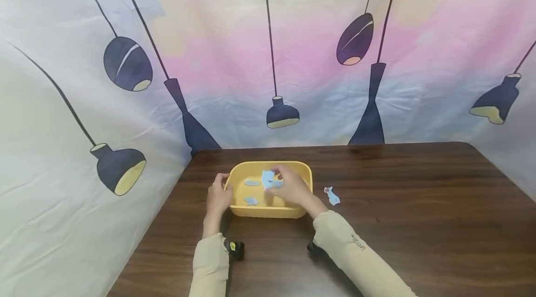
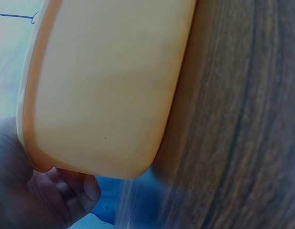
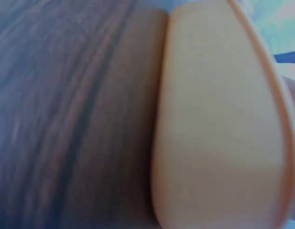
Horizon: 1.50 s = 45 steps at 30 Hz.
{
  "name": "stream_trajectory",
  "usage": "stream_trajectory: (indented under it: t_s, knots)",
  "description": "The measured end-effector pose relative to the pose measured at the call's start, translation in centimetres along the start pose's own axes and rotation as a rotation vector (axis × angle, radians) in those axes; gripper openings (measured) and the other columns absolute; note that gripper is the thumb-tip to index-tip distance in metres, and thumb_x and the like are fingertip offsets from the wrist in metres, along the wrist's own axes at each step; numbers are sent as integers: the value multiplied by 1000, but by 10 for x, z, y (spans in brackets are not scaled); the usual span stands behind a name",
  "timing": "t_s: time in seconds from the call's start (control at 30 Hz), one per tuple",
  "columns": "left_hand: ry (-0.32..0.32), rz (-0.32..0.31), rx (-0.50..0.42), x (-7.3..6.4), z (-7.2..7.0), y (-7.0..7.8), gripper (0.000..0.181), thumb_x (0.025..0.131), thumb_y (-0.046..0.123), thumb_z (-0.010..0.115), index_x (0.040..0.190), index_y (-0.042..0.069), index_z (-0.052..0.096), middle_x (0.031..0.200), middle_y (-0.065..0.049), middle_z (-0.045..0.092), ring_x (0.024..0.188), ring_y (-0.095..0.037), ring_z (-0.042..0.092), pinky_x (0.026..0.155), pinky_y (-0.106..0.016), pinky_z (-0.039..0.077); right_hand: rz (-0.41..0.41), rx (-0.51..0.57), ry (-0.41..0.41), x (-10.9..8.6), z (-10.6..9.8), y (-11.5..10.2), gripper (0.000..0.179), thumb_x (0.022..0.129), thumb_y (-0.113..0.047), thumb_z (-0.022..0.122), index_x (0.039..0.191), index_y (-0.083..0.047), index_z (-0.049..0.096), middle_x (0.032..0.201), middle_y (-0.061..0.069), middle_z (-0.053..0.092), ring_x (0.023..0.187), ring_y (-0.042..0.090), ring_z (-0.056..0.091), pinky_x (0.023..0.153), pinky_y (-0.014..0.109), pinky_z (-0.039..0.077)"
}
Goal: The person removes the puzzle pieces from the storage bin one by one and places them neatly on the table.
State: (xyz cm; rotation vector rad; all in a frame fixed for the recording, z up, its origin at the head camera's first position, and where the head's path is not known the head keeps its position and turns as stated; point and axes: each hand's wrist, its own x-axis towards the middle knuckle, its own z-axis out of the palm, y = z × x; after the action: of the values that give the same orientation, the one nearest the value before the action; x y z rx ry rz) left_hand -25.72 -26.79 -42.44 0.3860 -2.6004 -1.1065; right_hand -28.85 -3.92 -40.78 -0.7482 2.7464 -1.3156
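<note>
A yellow plastic basin (image 1: 268,212) stands on the wooden table. My left hand (image 1: 218,194) grips its left end, thumb at the rim; in the left wrist view the fingers (image 2: 80,193) curl around the basin's end wall. Over the inside of the basin, my right hand (image 1: 293,187) pinches a light blue paper cutout (image 1: 267,179) between thumb and fingers. Small blue-grey cutouts lie on the basin floor, one toward the back (image 1: 251,183) and another near the front (image 1: 251,201). The right wrist view shows mostly the basin's outer wall (image 3: 218,119), which hides that hand's fingers.
A blue and white cutout with a reddish spot (image 1: 332,196) lies on the table (image 1: 418,204) just right of the basin. Behind the table's back edge hangs a cloth backdrop (image 1: 310,55) printed with dark lamps.
</note>
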Motion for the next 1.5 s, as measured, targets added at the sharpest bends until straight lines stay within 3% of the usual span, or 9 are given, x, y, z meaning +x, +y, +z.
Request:
stream_trajectory:
  t_s: [0.13, 0.4, 0.57, 0.77, 1.03, 1.3, 1.5]
  knots:
    - [4, -1, 11, 2, -2, 0, 39, 92, 11, 48, 131, 8, 54, 80, -9, 56, 62, -17, 49, 54, -27, 36, 1, 23, 44, -7, -20, 2, 64, 79, -32, 79, 134, -10, 53, 129, 9, 59, 119, 29, 56, 96, 43, 48]
    - [11, 18, 11, 6, -3, 1, 39, 92, 12, 48, 131, 8, 54, 82, -11, 58, 65, -19, 51, 56, -27, 36, -41, -60, 116, -26, -63, 21, 65, 81, -30, 79, 133, -4, 51, 130, 15, 58, 116, 32, 57, 95, 47, 49]
    - [1, 14, 16, 4, -2, 1, 39, 93, 13, 48, 131, 8, 54, 80, -8, 55, 64, -18, 50, 56, -28, 35, 2, -102, 105, -41, -86, 48, 67, 82, -31, 76, 136, -2, 48, 135, 19, 55, 123, 36, 53, 100, 51, 46]
    - [-6, 5, 3, -1, -3, -2, 40, 92, 11, 47, 131, 6, 54, 78, -8, 54, 63, -17, 48, 55, -28, 35, 39, -202, 90, -64, -109, 88, 65, 83, -30, 75, 133, 4, 50, 130, 24, 57, 119, 40, 56, 96, 53, 47]
    - [-12, 22, 9, 2, -2, -3, 41, 92, 12, 47, 132, 7, 53, 78, -9, 56, 62, -17, 49, 55, -28, 36, 110, -263, 12, -80, -121, 118, 65, 85, -33, 74, 131, 7, 51, 126, 27, 59, 116, 43, 57, 94, 56, 46]
    - [-15, 14, 1, 0, -1, -3, 41, 92, 11, 46, 132, 6, 53, 77, -9, 55, 61, -16, 48, 54, -28, 36, 135, -260, -69, -82, -121, 122, 64, 81, -33, 77, 124, 9, 54, 120, 28, 60, 110, 41, 58, 90, 53, 47]
    - [-14, 21, -4, 1, -1, -2, 42, 91, 11, 46, 132, 6, 53, 76, -9, 55, 60, -16, 48, 54, -28, 36, 153, -289, -84, -82, -118, 123, 62, 77, -30, 80, 120, 9, 57, 120, 27, 57, 116, 46, 51, 94, 55, 44]
